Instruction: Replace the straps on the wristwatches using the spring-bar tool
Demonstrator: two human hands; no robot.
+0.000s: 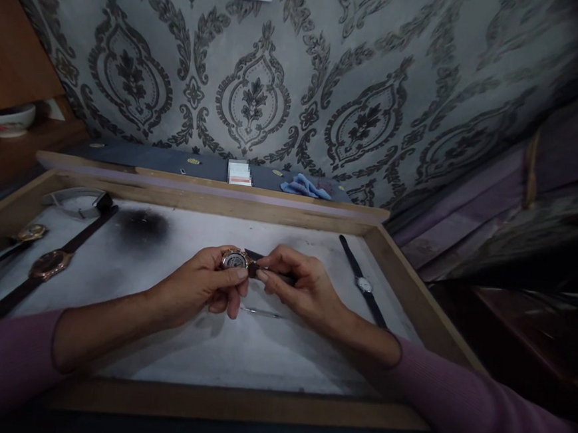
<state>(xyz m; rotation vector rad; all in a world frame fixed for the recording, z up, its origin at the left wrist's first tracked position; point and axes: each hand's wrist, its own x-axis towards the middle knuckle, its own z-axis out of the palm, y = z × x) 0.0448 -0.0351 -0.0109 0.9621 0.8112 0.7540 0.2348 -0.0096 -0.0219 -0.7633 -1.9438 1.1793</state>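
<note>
Near the middle of the white-bottomed tray, my left hand [204, 280] grips a round watch [235, 260] by its case, thumb on its near edge. My right hand [304, 281] pinches the dark watch strap [253, 268] at the right side of the case. A dark strip also shows just above my right fingertips. Below the two hands, a thin metal tool [261, 312] lies on the tray's white bottom.
The wooden tray [234, 402] holds a brown-strapped watch [49, 265], a gold watch [31, 231] and a light-strapped watch [77, 203] at left, and a black-strapped watch [364, 284] at right. Behind its rim lie a blue cloth [305, 186] and a small box [240, 172].
</note>
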